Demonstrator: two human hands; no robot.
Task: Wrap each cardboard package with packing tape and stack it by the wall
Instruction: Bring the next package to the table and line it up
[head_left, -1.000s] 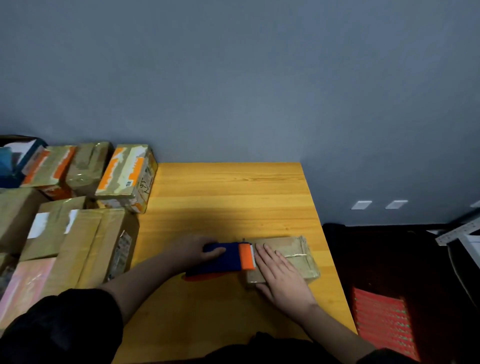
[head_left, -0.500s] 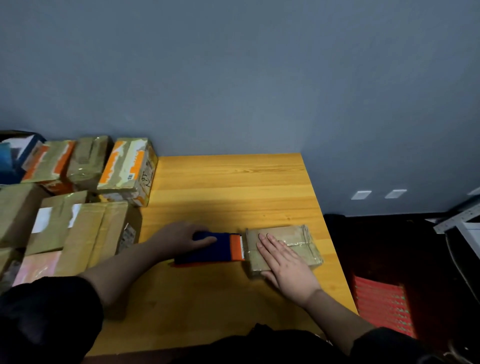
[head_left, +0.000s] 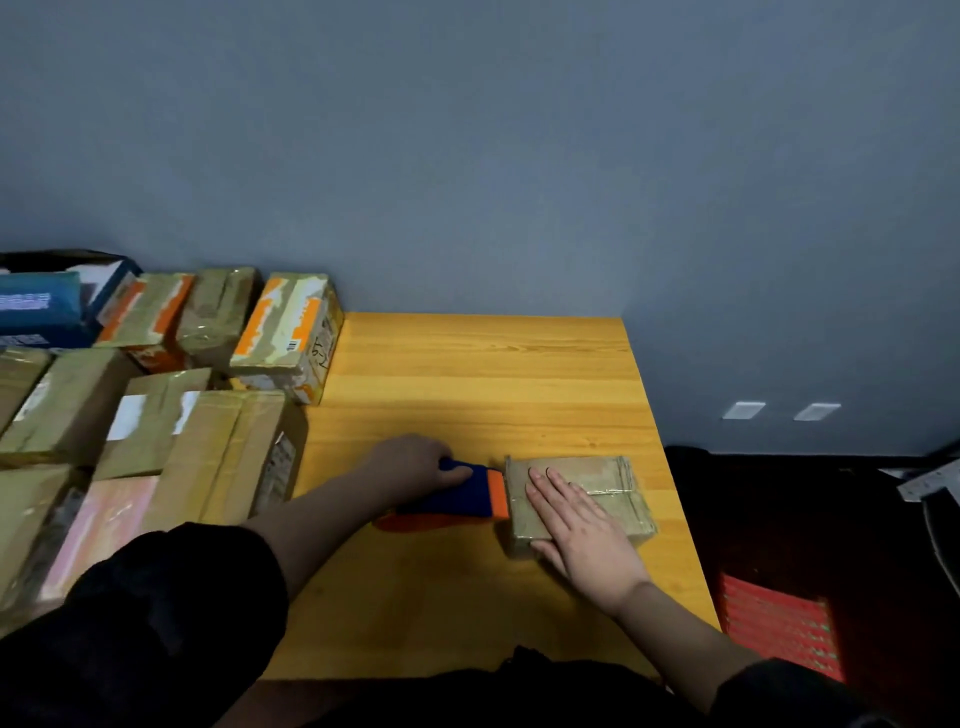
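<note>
Centre frame, on table: left hand gripping tape dispenser, orange edge against package; right hand flat, fingers straight, pressing package top.

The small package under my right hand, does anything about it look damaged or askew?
The small package looks worn: its top is scuffed and the tape over it wrinkled. It lies flat, slightly turned against the table edge. Nothing spilled.
</note>
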